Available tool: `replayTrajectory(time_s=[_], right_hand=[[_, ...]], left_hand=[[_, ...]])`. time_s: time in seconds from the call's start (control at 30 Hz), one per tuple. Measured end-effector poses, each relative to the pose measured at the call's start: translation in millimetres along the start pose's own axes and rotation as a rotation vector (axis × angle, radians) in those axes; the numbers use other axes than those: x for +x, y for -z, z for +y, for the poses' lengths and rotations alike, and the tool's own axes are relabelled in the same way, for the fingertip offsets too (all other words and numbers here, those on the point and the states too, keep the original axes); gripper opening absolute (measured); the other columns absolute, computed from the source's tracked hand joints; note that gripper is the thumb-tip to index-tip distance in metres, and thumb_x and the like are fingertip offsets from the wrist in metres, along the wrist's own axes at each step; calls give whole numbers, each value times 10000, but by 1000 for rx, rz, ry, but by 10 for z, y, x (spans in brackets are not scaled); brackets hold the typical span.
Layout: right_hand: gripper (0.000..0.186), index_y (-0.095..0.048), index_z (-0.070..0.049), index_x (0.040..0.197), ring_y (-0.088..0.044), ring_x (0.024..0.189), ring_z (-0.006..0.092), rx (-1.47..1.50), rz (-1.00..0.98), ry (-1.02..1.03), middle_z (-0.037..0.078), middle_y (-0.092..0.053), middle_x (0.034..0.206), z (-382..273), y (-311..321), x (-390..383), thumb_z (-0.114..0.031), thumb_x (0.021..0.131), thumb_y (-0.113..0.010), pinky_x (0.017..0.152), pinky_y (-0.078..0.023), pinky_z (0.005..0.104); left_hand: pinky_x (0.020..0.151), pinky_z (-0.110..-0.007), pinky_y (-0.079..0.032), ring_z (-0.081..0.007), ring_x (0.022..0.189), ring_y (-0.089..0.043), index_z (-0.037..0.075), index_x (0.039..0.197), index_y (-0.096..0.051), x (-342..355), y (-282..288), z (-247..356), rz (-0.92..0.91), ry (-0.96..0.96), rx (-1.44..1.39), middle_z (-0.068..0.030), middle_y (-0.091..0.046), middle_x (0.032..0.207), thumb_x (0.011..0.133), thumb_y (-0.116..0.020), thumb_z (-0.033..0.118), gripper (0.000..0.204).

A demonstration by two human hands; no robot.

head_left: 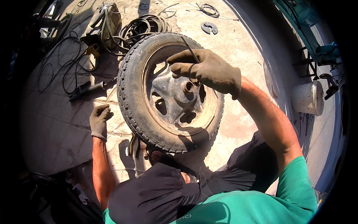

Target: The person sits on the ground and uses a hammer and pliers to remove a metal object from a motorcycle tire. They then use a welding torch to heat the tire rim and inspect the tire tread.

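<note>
A black knobbly tyre (128, 80) on a dusty grey metal wheel rim (164, 89) lies tilted before my knees. Over the rim's far right side is my right hand (209, 69), in a brown work glove. Its fingers are closed around a thin dark metal rod (189, 48), whose upper end sticks out past the tyre's far side. A round hub hole shows just below that hand. My left hand (100, 120), gloved too, is held left of the tyre and apart from it. Its fingers are curled in, and nothing shows between them.
Beyond the tyre lies a coiled hose (158, 23). A black-handled tool (87, 89) and tangled cables (71, 56) lie to the left. Further back are a notched grey disc (209, 28) and a wire coil (209, 10). A white bucket (304, 98) stands at right, near a teal frame (311, 37).
</note>
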State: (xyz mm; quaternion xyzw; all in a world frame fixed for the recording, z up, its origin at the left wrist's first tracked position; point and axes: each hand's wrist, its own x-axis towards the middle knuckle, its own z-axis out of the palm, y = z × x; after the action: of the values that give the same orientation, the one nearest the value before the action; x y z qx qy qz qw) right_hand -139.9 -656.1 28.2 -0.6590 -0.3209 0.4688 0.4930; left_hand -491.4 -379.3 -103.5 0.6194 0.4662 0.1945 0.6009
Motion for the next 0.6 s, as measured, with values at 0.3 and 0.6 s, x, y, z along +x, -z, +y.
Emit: replayTrajectory(time_s=[0.3,0.6], right_hand=[[437,-624,24,1284,-686,1057,170,204,-357,235,121,-707,1186,-146,109,-250,-225,935,-708,903,-552,252],[279,-706,-87,1110,-626,847,41,271,-109,-2,-11,-683,944,-160,54,-355,-317,954,-729,697,-495,191]], left_hand=[[986,-376,-540,-297,1209,-620,-27,1160,-658,-807,-1787,2077,-569,-820,-3,-235,-554,1388,941,-715,141,282],[1053,-369,-493,-260,1265,-592,-44,1255,-626,-829,-1912,1800,-610,-770,-82,-200,-628,1321,908,-709,-10,358]])
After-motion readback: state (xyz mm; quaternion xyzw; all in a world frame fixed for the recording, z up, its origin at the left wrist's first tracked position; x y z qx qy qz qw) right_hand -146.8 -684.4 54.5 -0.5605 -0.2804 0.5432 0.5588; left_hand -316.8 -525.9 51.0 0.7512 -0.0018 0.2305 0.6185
